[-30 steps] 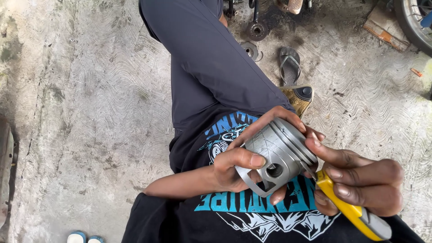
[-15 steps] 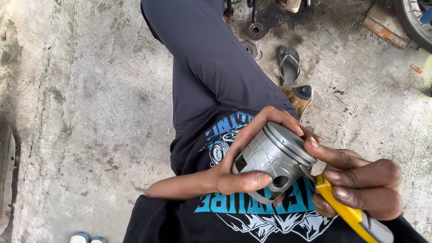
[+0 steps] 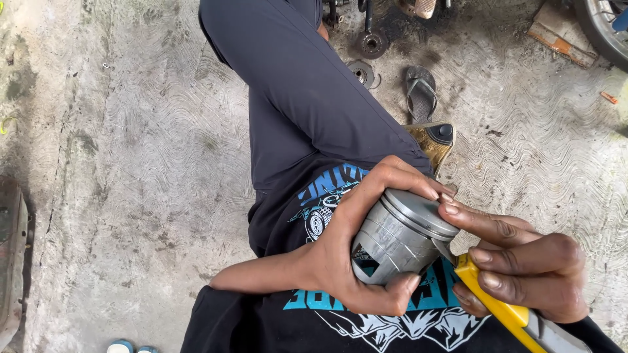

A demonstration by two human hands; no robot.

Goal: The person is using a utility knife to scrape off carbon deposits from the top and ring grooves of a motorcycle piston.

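Head view, piston: a grey metal piston (image 3: 402, 235) is held over the person's lap, tilted, with its flat crown up and to the right and its open skirt down and to the left.
Left hand: the left hand (image 3: 353, 255) is wrapped around the piston from the left; its fingers curl over the crown edge and the thumb presses under the skirt, so it is clamped on the piston.
Right hand: the right hand (image 3: 523, 274) is just to the right of the piston; its forefinger lies on the crown rim and touches the fingertips of the left hand there.
Tool: the other fingers of the right hand are closed around a tool with a yellow handle (image 3: 497, 307), which runs from the lower right side of the piston down to the picture's corner; its metal tip meets the piston's side, but I cannot tell how.
Clothing: below and behind the piston is a black shirt with a blue print (image 3: 327, 189); a leg in dark trousers (image 3: 294, 85) goes up from it.
Floor: a grey sandal (image 3: 420, 91) lies above the piston on the rough concrete floor (image 3: 131, 163), and round metal parts (image 3: 371, 44) are further up.
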